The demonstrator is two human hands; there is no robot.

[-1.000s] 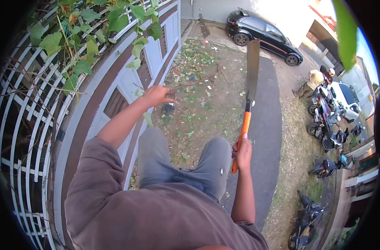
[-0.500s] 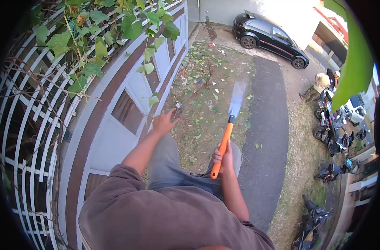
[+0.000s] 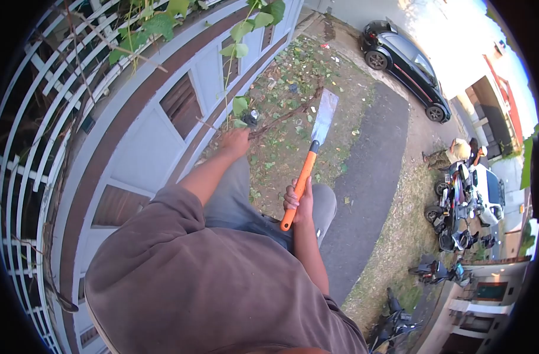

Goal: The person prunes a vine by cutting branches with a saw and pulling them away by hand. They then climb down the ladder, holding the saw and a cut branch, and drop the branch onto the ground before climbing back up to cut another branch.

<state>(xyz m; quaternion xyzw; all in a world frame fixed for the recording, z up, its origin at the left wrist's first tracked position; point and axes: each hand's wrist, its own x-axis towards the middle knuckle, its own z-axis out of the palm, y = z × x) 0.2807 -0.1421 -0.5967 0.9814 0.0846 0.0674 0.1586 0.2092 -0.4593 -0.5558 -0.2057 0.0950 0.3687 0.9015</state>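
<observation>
My right hand (image 3: 300, 200) is wrapped around the orange handle of a machete (image 3: 305, 180). Its broad, flat metal blade points up and away from me, over the littered ground. On the left, my left hand (image 3: 236, 141) is closed at the near end of a thin brown branch (image 3: 281, 121), which stretches off to the right behind the blade; the fingertips are partly hidden. Just beyond that hand, a vine with green leaves (image 3: 240, 106) hangs down beside the wall.
A white slatted fence (image 3: 27, 194) tops the grey-and-brown wall (image 3: 142, 156) on my left. Right of the leaf-strewn soil runs an asphalt strip (image 3: 364, 153). A black car (image 3: 405, 68) stands ahead. Several motorcycles (image 3: 452, 206) and a person (image 3: 458, 150) are off to the right.
My left hand, spread open before, has closed on the branch. The machete has shifted slightly left and down with my right hand. My view has turned, showing less of the vine.
</observation>
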